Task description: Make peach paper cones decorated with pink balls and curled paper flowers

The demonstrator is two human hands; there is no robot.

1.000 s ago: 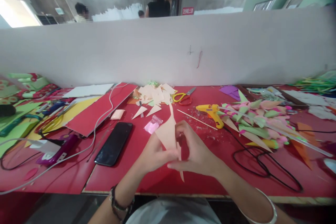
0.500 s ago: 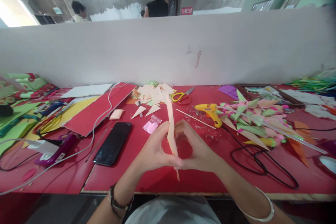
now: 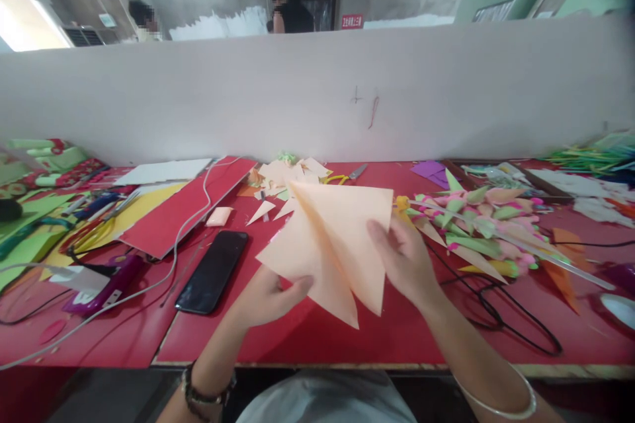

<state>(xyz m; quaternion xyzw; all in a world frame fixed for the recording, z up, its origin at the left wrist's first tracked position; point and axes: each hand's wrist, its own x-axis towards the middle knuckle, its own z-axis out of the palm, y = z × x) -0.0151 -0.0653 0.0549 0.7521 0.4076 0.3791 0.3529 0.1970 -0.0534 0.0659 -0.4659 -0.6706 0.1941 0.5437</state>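
Both my hands hold a peach foam sheet, unfolded into two pointed flaps above the red table. My left hand pinches its lower left edge, fingers closed on it. My right hand grips the right flap, thumb on top. The sheet hides the yellow glue gun almost entirely. A pile of peach cut-offs lies just beyond.
A black phone lies left of my hands, beside a red board and white cable. Yellow-handled scissors lie at the back. Pink and green foam cones and a black cord fill the right. A white partition stands behind; people are beyond it.
The peach piece, held folded and narrow between my fingertips before, is now spread open into a wide sheet. My hands have moved apart, the right one to the right.
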